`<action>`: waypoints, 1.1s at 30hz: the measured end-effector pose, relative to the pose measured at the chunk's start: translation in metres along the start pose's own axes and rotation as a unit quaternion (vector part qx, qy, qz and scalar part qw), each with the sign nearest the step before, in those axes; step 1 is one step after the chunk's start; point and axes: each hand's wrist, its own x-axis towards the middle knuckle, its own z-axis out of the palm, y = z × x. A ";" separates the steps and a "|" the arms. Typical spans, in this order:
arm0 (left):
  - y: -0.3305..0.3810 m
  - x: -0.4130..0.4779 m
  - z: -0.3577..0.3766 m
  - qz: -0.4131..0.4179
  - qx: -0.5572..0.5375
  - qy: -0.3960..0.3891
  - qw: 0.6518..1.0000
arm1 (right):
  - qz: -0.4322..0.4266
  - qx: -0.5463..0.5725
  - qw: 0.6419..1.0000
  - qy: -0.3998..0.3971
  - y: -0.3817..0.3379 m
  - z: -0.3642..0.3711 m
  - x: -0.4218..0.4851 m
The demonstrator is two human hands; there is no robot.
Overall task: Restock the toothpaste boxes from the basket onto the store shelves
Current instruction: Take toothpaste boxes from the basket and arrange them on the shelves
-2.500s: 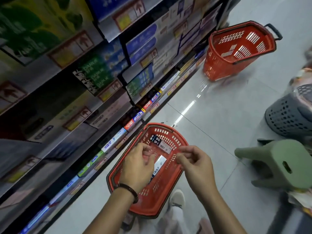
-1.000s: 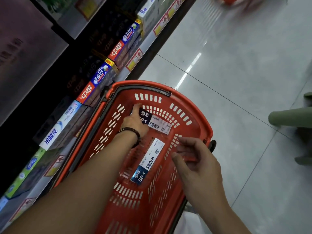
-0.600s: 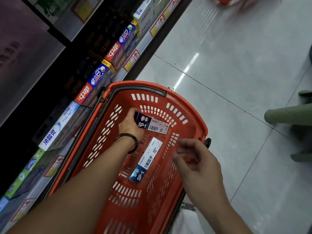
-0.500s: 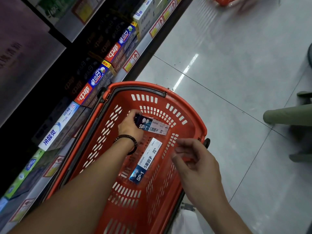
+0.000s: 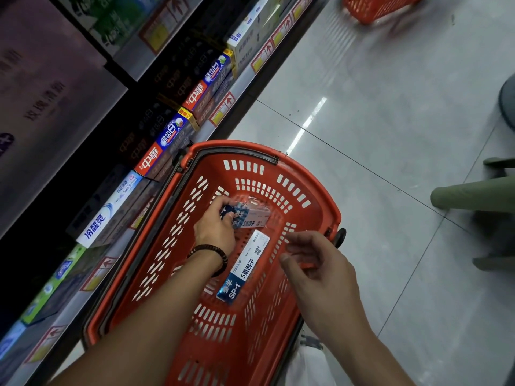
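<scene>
A red plastic basket [image 5: 315, 190] stands on the floor beside the store shelves [image 5: 178, 140]. Inside it, my left hand [image 5: 216, 227] grips the dark-blue end of a white and blue toothpaste box [image 5: 252, 215], lifted slightly and blurred. A second toothpaste box [image 5: 245, 267], white with a blue end marked SP-1, lies flat on the basket's bottom. My right hand [image 5: 320, 271] hovers over the basket's right rim with loosely curled fingers, holding nothing.
The low shelves on the left hold rows of toothpaste boxes [image 5: 170, 135] with red-arrow price tags. A second red basket [image 5: 376, 6] stands far up the aisle. A green stool [image 5: 473, 199] and a dark bin edge [image 5: 507, 101] stand at the right.
My left hand has closed on the upper toothpaste box and tipped it up off the basket's bottom. The right hand has stayed nearly still above the rim.
</scene>
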 end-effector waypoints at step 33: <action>0.118 -0.177 -0.260 0.101 -0.176 0.070 0.977 | -0.065 -0.038 0.997 0.028 -0.196 -0.051 -0.107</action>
